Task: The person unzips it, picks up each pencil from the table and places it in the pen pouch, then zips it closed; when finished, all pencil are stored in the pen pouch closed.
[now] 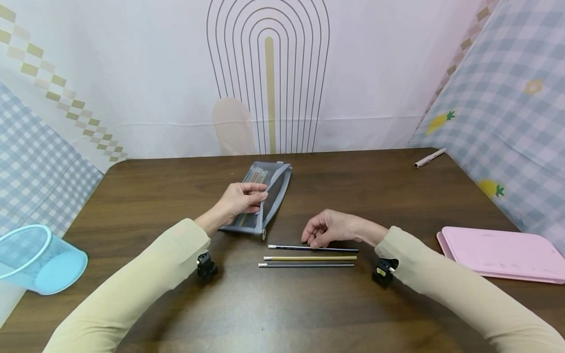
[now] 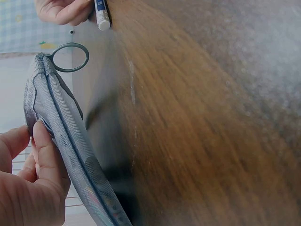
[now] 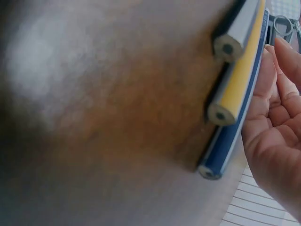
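Observation:
A grey mesh zip pouch (image 1: 279, 189) with several coloured pens or pencils inside lies towards the back of the table. My left hand (image 1: 243, 198) pinches its fabric edge between thumb and fingers; the left wrist view shows the zip and its pull ring (image 2: 70, 57) close up. Three pencils lie side by side in front: a dark blue pencil (image 1: 340, 250), a gold-yellow pencil (image 1: 309, 258) and a grey pencil (image 1: 304, 265). My right hand (image 1: 333, 227) has curled fingers and thumb at the middle of the dark blue pencil, pinching it; the fingertips are partly hidden.
A light blue mesh pen holder (image 1: 62, 262) is at the left edge. On the right lies a pink flat case (image 1: 503, 252), and a pale pink pen (image 1: 429, 158) rests near the back right corner. Patterned cloth (image 1: 375, 73) hangs behind the wooden table (image 1: 375, 181).

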Action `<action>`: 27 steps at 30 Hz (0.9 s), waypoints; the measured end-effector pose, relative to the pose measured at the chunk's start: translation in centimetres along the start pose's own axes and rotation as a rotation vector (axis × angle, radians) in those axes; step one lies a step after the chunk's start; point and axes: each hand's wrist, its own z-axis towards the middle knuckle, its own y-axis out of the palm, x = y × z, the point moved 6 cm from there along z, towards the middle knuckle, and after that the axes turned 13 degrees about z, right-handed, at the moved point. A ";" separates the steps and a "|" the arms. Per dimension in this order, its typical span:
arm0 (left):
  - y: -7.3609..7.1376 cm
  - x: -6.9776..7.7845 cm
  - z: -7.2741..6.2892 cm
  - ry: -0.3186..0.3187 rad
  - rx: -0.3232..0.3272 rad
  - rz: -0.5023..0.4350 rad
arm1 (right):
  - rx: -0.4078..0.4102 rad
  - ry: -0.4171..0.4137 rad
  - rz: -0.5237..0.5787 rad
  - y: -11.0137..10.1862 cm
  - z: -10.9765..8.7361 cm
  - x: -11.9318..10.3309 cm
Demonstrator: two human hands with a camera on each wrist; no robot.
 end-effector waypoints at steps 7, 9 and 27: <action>0.0 -0.1 0.0 -0.003 0.001 -0.007 | -0.039 -0.053 -0.081 0.5 0.1 -0.4; 0.0 -0.1 0.0 -0.002 -0.001 -0.008 | -0.053 -0.070 -0.095 0.6 0.2 -0.5; 0.1 -0.1 0.1 0.032 0.002 -0.031 | -0.010 -0.161 -0.347 1.5 0.3 -1.5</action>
